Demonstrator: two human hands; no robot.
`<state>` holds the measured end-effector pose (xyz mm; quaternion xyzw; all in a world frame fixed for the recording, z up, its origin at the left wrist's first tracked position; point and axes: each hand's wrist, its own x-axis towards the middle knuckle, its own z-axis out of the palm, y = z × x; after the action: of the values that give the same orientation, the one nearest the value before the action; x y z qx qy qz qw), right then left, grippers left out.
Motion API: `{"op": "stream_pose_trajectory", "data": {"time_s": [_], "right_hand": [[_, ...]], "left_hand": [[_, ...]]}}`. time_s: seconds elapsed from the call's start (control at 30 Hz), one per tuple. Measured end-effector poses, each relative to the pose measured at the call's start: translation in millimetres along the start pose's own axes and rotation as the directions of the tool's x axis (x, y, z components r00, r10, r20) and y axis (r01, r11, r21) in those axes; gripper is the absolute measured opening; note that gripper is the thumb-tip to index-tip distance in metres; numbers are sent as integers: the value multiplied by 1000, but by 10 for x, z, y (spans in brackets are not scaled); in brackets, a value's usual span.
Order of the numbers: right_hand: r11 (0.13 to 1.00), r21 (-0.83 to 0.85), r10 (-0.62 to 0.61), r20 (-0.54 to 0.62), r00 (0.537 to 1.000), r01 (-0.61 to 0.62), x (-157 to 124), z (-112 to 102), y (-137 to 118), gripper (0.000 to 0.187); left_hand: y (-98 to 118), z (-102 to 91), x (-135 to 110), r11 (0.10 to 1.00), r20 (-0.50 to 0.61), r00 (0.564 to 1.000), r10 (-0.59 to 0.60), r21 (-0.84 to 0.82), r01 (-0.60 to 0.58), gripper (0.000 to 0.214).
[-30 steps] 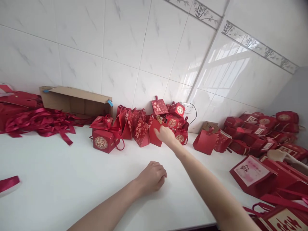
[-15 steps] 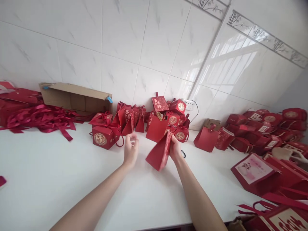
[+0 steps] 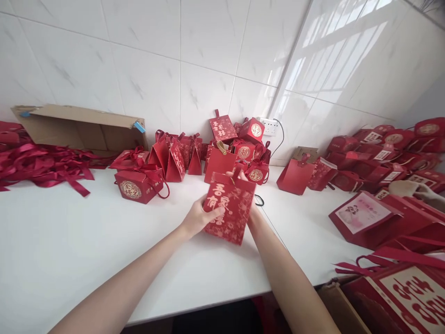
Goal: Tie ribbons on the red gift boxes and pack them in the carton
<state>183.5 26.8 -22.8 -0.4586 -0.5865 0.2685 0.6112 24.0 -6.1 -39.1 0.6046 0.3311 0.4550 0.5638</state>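
Between my hands is a red paper gift box [image 3: 232, 215] with gold characters on its front and a ribbon loop at the top. My left hand [image 3: 199, 217] grips its left side, thumb across the printed face. Behind the box, my right hand [image 3: 253, 211] holds its right side and upper edge; most of those fingers are hidden. Just beyond stands a plain red box [image 3: 219, 163] with a gold tag. To the left sits a hexagonal red box [image 3: 141, 185] with a round gold emblem and a ribbon handle.
Red ribbons [image 3: 45, 167] lie heaped at the left beside an open cardboard carton [image 3: 83, 127]. Several red boxes [image 3: 375, 157] are piled at the right, near a partly visible hand [image 3: 413, 188]. A power strip [image 3: 269, 126] with a black cable rests against the tiled wall.
The box has turned so its printed face shows toward me. My left hand, free before, now holds its left side. The view has shifted somewhat.
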Motion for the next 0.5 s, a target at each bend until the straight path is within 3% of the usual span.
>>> {"op": "stream_pose_trajectory", "data": {"time_s": [0.07, 0.13, 0.2, 0.27, 0.4, 0.5], "right_hand": [[981, 171, 89, 29, 996, -93, 45, -88, -27, 68], [925, 340, 160, 60, 985, -171, 62, -126, -50, 61], [915, 368, 152, 63, 986, -164, 36, -98, -72, 49], [961, 260, 85, 54, 995, -96, -23, -27, -98, 41], [994, -33, -107, 5, 994, 107, -157, 100, -158, 21], [974, -99, -206, -4, 979, 204, -227, 140, -199, 17]], "left_hand": [[6, -50, 35, 994, -211, 973, 96, 73, -83, 49], [-21, -106, 72, 976, -341, 929, 146, 201, -80, 47], [-77, -152, 100, 943, -330, 932, 150, 330, -35, 47], [-143, -181, 113, 920, -252, 960, 120, 392, -12, 50], [-165, -197, 107, 943, -145, 987, 71, 333, -19, 53], [-9, -200, 80, 956, -156, 967, 202, 246, -160, 40]]}}
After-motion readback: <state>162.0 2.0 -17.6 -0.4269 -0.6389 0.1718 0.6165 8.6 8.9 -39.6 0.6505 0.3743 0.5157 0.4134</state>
